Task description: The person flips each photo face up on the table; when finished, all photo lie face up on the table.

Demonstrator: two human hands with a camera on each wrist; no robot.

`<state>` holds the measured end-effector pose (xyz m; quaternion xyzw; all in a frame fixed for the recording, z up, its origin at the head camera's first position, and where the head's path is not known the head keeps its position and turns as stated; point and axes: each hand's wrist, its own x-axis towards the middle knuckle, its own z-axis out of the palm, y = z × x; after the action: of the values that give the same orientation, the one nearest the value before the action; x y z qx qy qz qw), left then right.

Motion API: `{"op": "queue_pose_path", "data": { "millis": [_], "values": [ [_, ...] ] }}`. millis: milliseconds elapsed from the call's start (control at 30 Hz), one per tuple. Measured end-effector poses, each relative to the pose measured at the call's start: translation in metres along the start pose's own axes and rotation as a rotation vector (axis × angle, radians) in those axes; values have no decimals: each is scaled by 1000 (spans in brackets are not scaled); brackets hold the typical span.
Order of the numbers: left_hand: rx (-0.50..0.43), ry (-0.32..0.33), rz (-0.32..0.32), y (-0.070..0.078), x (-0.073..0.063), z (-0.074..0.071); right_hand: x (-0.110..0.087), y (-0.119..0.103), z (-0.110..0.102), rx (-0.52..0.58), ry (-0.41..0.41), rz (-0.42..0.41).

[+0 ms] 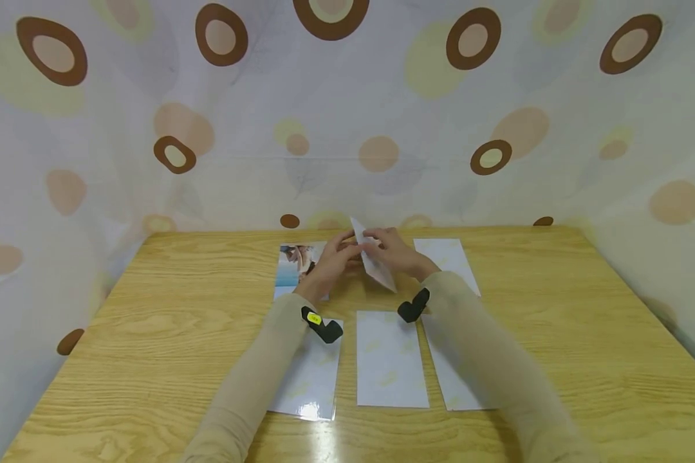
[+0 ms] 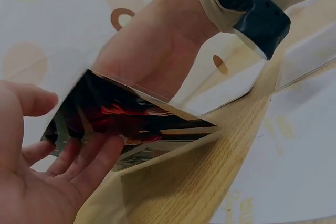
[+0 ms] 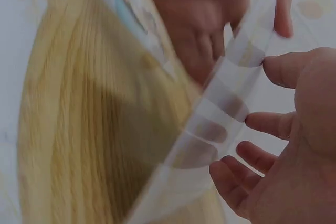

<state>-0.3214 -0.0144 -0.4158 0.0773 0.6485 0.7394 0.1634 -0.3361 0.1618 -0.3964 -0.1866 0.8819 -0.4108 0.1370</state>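
Beyond the middle white card (image 1: 390,360), held a tilted photo (image 2: 136,114) between left hand (image 1: 329,263), fingers extended, and right hand (image 1: 402,253), relaxed fingertips touching its back, apparently mid-turn, and probably needed to lay it flat next.

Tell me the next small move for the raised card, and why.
Probably lower the raised card onto the table, picture up: its picture faces the left hand, its white back the right hand, and the back row has a gap beside the face-up photo.
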Motion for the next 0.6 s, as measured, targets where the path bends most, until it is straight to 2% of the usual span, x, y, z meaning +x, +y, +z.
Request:
{"op": "queue_pose_path", "data": {
  "millis": [100,200,267,433,600],
  "values": [
    [-28,-48,23,1,-1,2,-3,-6,2,121,-69,-28],
    [-30,-90,40,2,-1,3,-7,-11,0,241,-97,-21],
    [0,-118,46,2,-1,4,-9,-13,-3,297,-99,-1],
    [168,-156,77,1,-1,7,-12,-12,-6,423,-59,57],
    [378,-89,128,-3,-2,7,-14,-2,-7,518,8,77]
  ]
}}
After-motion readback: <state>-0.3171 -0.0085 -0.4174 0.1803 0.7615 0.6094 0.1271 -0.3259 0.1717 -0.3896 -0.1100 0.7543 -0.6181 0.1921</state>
